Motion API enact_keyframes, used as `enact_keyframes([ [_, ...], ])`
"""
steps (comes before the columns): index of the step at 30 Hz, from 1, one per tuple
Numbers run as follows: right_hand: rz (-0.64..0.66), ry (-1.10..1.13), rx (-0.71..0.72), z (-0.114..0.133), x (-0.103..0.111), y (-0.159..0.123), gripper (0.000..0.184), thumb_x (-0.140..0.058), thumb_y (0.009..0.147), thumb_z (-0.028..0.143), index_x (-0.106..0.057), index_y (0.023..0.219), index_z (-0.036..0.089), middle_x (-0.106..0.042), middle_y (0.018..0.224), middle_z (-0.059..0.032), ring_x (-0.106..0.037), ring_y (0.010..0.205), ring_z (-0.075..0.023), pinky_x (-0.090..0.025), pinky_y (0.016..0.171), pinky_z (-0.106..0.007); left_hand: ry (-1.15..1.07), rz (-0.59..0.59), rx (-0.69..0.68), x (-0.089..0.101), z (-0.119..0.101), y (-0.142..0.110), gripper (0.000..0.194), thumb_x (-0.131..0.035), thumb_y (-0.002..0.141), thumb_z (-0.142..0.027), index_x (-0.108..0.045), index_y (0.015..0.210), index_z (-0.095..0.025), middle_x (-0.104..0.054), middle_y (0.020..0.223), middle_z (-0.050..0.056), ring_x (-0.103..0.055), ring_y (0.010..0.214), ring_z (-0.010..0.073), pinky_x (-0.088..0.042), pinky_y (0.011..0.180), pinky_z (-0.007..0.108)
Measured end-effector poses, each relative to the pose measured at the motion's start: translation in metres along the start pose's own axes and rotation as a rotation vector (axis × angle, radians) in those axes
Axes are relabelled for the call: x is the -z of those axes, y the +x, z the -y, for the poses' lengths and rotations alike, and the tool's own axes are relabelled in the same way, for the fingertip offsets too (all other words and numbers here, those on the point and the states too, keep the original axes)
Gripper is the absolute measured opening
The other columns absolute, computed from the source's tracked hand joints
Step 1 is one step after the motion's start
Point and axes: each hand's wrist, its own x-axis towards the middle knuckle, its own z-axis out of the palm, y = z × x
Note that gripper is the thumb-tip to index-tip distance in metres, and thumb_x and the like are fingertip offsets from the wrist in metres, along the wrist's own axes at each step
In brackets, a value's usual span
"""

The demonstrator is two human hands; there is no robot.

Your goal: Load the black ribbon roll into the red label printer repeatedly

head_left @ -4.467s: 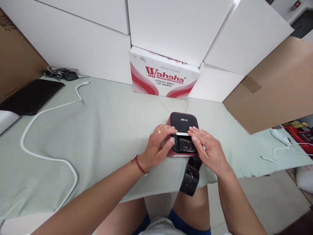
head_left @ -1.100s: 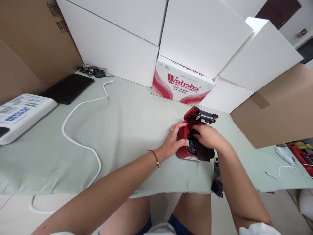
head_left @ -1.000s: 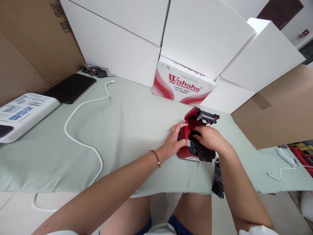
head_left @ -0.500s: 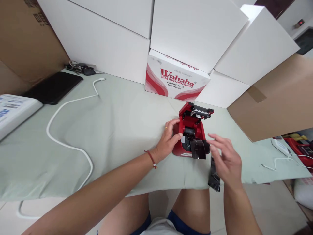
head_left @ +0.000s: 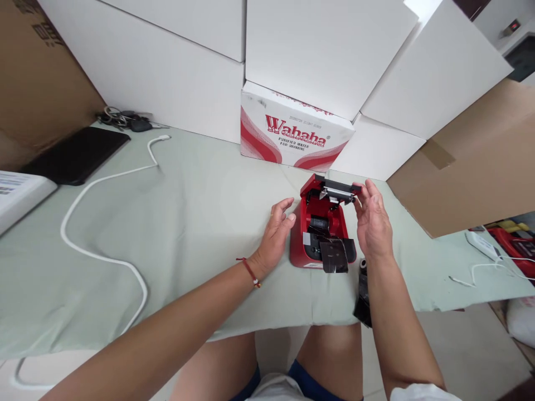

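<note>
A small red label printer (head_left: 296,239) stands on the cloth with its lid (head_left: 334,189) tilted up. Inside lies a dark roll (head_left: 320,223), and a strip of shiny black film (head_left: 334,256) hangs over the printer's front edge. My left hand (head_left: 273,236) is beside the printer's left wall, fingers apart and holding nothing. At the lid's right corner, my right hand (head_left: 373,220) has its fingertips on the edge. Below that wrist lies a roll with crumpled black film (head_left: 363,295), partly hidden by my forearm.
White boxes (head_left: 175,72) and a Wahaha water carton (head_left: 292,131) line the back. Keys (head_left: 125,118), a black tablet-like slab (head_left: 79,153) and a white cable (head_left: 100,253) lie to the left. Cardboard (head_left: 468,161) stands at the right, near a white device (head_left: 482,248).
My right hand has moved up from the film at the printer's front to the lid's right corner. My left hand has come off the printer's rim and slid slightly left.
</note>
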Motion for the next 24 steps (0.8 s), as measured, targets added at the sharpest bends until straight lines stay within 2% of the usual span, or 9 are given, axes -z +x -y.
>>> enact_keyframes([
  [3,-0.055,0.006,0.038,-0.002,0.007,-0.014,0.071,-0.027,0.113,0.065,-0.055,0.163,0.022,-0.072,0.148,-0.0168,-0.065,0.146,-0.0256,-0.051,0.125,-0.050,0.073,-0.005,-0.071,0.000,-0.003,-0.004,0.060,-0.045,0.110,-0.062,-0.048,0.158,-0.027,-0.045,0.171,0.013,-0.034,0.168,0.0319,-0.024,0.142,0.056],
  [6,-0.083,0.087,0.088,-0.010,0.015,-0.037,0.062,-0.037,0.113,0.063,-0.073,0.141,0.019,-0.082,0.127,-0.0164,-0.074,0.133,-0.0281,-0.053,0.122,-0.053,0.167,0.022,-0.230,0.002,-0.008,-0.008,0.061,-0.043,0.112,-0.064,-0.050,0.160,-0.028,-0.044,0.173,0.013,-0.035,0.168,0.0318,-0.027,0.141,0.057],
  [9,-0.050,0.080,0.106,-0.018,0.020,-0.061,0.051,-0.046,0.114,0.057,-0.080,0.131,0.022,-0.085,0.124,-0.0128,-0.075,0.133,-0.0285,-0.049,0.127,-0.057,0.236,0.098,-0.407,0.004,-0.010,-0.010,0.055,-0.041,0.114,-0.062,-0.062,0.152,-0.028,-0.054,0.169,0.013,-0.038,0.167,0.0318,-0.027,0.140,0.060],
  [11,-0.036,0.018,0.119,-0.022,0.020,-0.073,0.047,-0.049,0.115,0.053,-0.082,0.130,0.024,-0.086,0.125,-0.0099,-0.073,0.138,-0.0282,-0.044,0.132,-0.058,0.240,0.151,-0.467,0.005,-0.010,-0.009,0.051,-0.041,0.115,-0.059,-0.070,0.141,-0.026,-0.063,0.161,0.014,-0.043,0.165,0.0325,-0.031,0.138,0.061],
  [15,-0.078,-0.063,0.172,-0.026,0.016,-0.080,0.040,-0.053,0.115,0.048,-0.082,0.131,0.026,-0.086,0.124,-0.0064,-0.074,0.136,-0.0267,-0.043,0.134,-0.058,0.230,0.154,-0.441,0.006,-0.008,-0.006,0.051,-0.036,0.118,-0.053,-0.079,0.126,-0.025,-0.072,0.150,0.012,-0.053,0.157,0.0312,-0.036,0.135,0.061],
  [20,-0.066,-0.087,0.185,-0.027,0.014,-0.077,0.032,-0.058,0.114,0.041,-0.083,0.127,0.027,-0.087,0.119,-0.0038,-0.079,0.126,-0.0233,-0.047,0.132,-0.054,0.233,0.138,-0.473,0.005,-0.008,-0.001,0.051,-0.037,0.118,-0.050,-0.081,0.117,-0.025,-0.078,0.138,0.011,-0.055,0.153,0.0291,-0.038,0.134,0.060],
  [24,-0.064,-0.090,0.145,-0.023,0.015,-0.078,0.030,-0.060,0.114,0.041,-0.083,0.126,0.027,-0.087,0.120,-0.0040,-0.079,0.127,-0.0233,-0.054,0.126,-0.050,0.261,0.178,-0.481,0.007,-0.007,0.001,0.039,-0.047,0.116,-0.047,-0.078,0.118,-0.024,-0.077,0.141,0.012,-0.053,0.154,0.0311,-0.037,0.134,0.062],
])
